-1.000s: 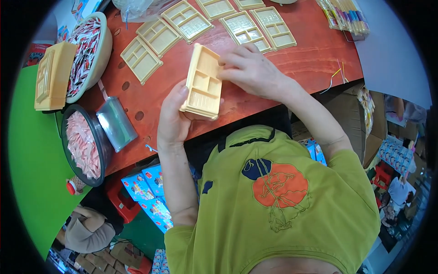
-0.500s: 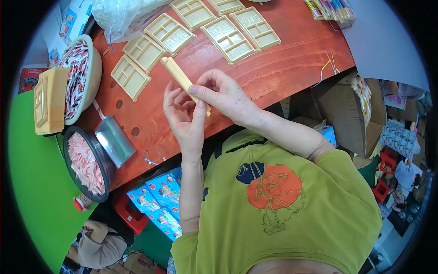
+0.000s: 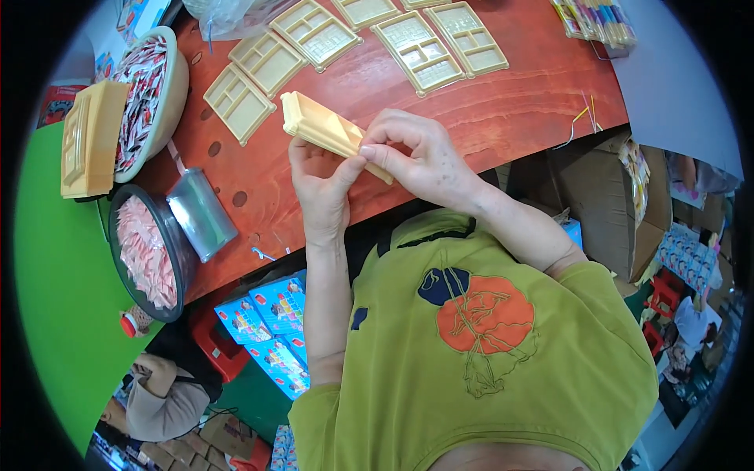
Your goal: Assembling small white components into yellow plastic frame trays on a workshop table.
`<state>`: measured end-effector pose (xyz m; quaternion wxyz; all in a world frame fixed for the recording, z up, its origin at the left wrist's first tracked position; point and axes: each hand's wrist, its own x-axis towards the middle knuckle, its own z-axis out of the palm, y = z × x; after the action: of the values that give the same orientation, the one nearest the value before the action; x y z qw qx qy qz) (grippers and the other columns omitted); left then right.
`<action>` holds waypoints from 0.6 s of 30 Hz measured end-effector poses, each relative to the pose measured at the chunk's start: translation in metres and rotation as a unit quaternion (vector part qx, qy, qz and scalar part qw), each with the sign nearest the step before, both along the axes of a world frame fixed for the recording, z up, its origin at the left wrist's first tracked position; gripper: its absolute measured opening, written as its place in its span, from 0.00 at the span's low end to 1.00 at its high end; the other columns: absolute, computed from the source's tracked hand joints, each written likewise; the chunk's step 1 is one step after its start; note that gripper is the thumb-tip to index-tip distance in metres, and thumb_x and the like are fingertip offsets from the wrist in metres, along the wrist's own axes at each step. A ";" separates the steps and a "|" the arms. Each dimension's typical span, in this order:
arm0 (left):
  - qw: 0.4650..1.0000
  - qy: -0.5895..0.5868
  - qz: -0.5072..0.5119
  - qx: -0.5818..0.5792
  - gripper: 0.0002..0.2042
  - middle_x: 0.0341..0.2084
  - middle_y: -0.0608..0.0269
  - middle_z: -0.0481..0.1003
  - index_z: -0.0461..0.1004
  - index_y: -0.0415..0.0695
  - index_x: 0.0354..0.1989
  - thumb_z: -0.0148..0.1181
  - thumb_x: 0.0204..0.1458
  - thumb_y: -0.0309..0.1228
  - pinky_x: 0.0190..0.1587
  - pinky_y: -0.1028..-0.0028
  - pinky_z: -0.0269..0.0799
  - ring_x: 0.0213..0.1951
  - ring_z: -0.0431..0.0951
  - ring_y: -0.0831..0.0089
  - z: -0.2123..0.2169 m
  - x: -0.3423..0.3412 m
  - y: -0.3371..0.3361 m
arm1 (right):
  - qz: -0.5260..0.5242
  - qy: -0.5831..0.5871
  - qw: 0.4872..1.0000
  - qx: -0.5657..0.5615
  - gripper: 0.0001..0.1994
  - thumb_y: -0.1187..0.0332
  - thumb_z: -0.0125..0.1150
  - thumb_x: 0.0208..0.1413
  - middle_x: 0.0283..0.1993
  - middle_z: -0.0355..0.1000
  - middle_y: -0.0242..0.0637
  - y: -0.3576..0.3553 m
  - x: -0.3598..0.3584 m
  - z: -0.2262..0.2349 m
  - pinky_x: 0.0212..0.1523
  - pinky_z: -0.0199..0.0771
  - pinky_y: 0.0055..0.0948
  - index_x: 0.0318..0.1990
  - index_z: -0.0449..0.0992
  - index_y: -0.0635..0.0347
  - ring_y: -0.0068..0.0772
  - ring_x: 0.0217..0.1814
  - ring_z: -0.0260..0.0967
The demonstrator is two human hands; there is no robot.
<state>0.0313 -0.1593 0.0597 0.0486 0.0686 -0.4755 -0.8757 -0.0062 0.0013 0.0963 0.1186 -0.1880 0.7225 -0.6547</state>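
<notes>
1. Both hands up over the red table (image 3: 518, 94), near its front edge; cream tray (image 3: 318, 129) is btwn them, off the surface.
2. L hand (image 3: 322, 192): thumb + fingers closed on the tray's near side, abt mid-length. Some fingers go behind it, so exact hold there = can't tell.
3. R hand (image 3: 420, 153): thumb + fingers pinched on the tray's lower R part, thumb right beside the L thumb.
4. Tray's tilted, long side to view, one end poking out up-L past both hands. Single or several nested? Can't tell.
5. Step in hand, my read: two-handed handling of the tray, edge worked btwn thumbs; no set-down yet.
6. Next move prob. calls for one firm pinch if the other shifts, else the tray swings.
7. Any put-down needs it levelled w/ room beside the flat trays (image 3: 239, 102) just beyond.
8. Off L: bowl (image 3: 179, 86) of packets, tub (image 3: 181, 275) of pink packets, clear box (image 3: 202, 216) alongside; neither hand on those.
</notes>
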 end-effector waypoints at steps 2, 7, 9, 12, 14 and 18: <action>1.000 -0.007 0.003 0.008 0.36 0.56 0.54 0.71 0.59 0.42 0.63 0.74 0.47 0.21 0.63 0.62 0.70 0.57 0.74 0.63 0.006 0.000 0.002 | 0.000 0.012 1.000 -0.001 0.06 0.71 0.62 0.62 0.37 0.72 0.31 -0.001 -0.001 0.002 0.40 0.70 0.23 0.36 0.77 0.65 0.19 0.39 0.68; 0.999 -0.010 0.014 0.045 0.31 0.55 0.53 0.71 0.60 0.41 0.62 0.70 0.52 0.22 0.63 0.62 0.68 0.57 0.73 0.63 0.001 0.000 -0.003 | 0.018 -0.045 0.999 -0.026 0.07 0.70 0.60 0.64 0.38 0.71 0.29 -0.006 -0.005 0.002 0.40 0.69 0.22 0.36 0.77 0.66 0.17 0.39 0.68; 0.999 -0.014 0.018 0.032 0.30 0.55 0.53 0.71 0.61 0.40 0.62 0.69 0.53 0.22 0.63 0.62 0.68 0.57 0.73 0.63 0.004 0.002 -0.004 | 0.019 -0.060 0.998 -0.031 0.07 0.70 0.60 0.64 0.38 0.71 0.29 -0.008 -0.006 0.001 0.40 0.69 0.22 0.36 0.76 0.66 0.17 0.39 0.67; 0.999 -0.011 0.025 0.032 0.27 0.54 0.54 0.72 0.62 0.39 0.61 0.67 0.54 0.21 0.63 0.63 0.68 0.57 0.73 0.65 0.004 0.004 -0.005 | 0.009 -0.052 0.998 -0.035 0.07 0.71 0.60 0.64 0.37 0.71 0.30 -0.011 -0.005 -0.003 0.40 0.68 0.23 0.36 0.76 0.66 0.18 0.39 0.67; 0.998 -0.030 0.054 -0.013 0.21 0.55 0.54 0.71 0.68 0.38 0.56 0.66 0.55 0.21 0.62 0.65 0.69 0.57 0.72 0.67 0.003 0.006 -0.005 | -0.001 -0.029 0.999 -0.033 0.06 0.71 0.60 0.63 0.36 0.71 0.30 -0.013 -0.005 -0.004 0.40 0.68 0.24 0.36 0.76 0.66 0.19 0.38 0.67; 0.980 -0.029 0.115 -0.157 0.11 0.48 0.54 0.75 0.72 0.37 0.47 0.65 0.57 0.22 0.54 0.71 0.75 0.49 0.78 0.71 0.012 0.009 -0.001 | -0.027 0.128 0.990 0.059 0.06 0.73 0.62 0.59 0.33 0.70 0.35 -0.018 -0.005 -0.006 0.39 0.69 0.27 0.34 0.74 0.65 0.26 0.37 0.69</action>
<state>0.0401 -0.1603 0.0714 0.1457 0.1396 -0.5975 -0.7761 -0.0114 -0.0168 0.0898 0.0186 -0.2436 0.7741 -0.5841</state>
